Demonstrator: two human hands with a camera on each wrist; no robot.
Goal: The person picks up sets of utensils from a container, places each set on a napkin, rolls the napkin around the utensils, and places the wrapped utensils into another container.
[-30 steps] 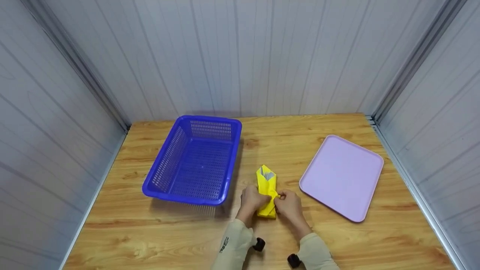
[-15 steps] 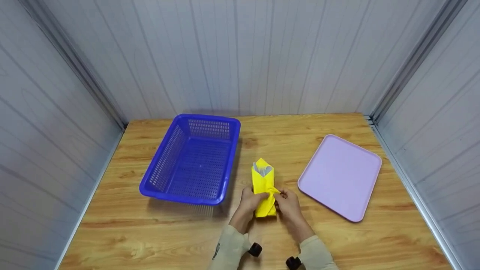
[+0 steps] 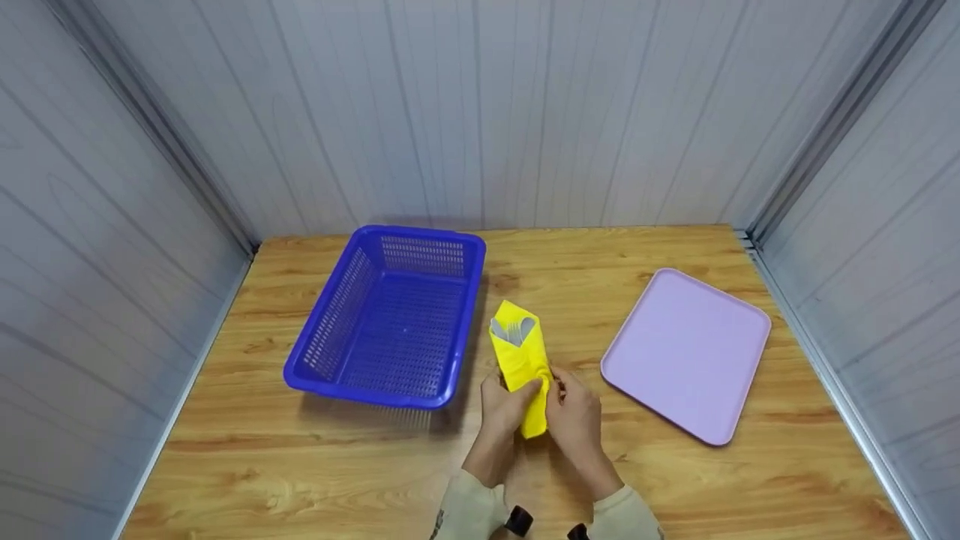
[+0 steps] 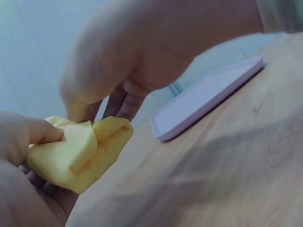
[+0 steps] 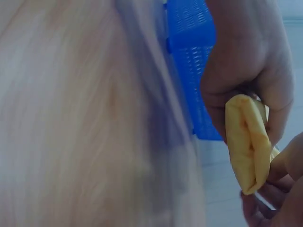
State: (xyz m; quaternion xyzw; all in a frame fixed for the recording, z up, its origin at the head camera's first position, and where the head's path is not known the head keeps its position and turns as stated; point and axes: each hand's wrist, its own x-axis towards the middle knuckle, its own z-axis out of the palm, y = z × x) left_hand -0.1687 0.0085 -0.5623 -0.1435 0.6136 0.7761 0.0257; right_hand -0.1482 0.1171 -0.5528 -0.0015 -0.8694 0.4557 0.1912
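Note:
A yellow napkin [image 3: 525, 364] is folded into a long pouch, its pointed end tilted up and left. From its open end show the grey heads of a fork [image 3: 514, 332], a spoon [image 3: 527, 327] and a third piece of cutlery. My left hand [image 3: 504, 405] grips the pouch from the left, thumb across its front and fingers behind, as the left wrist view also shows. On the other side my right hand [image 3: 574, 412] pinches the napkin's right edge, beside a twisted fold. The right wrist view shows the pouch's folded bottom end [image 5: 247, 146], held off the table.
A blue plastic basket [image 3: 459, 352] with slotted walls stands left of the hands. To the right lies a flat lilac tray [image 3: 686, 352]. The wooden table [image 3: 300, 472] is enclosed by pale panel walls on three sides.
The pouch has risen toward the camera and its pointed end has swung left. The yellow flap that stuck out at the right hand no longer shows. Both hands stay on the napkin.

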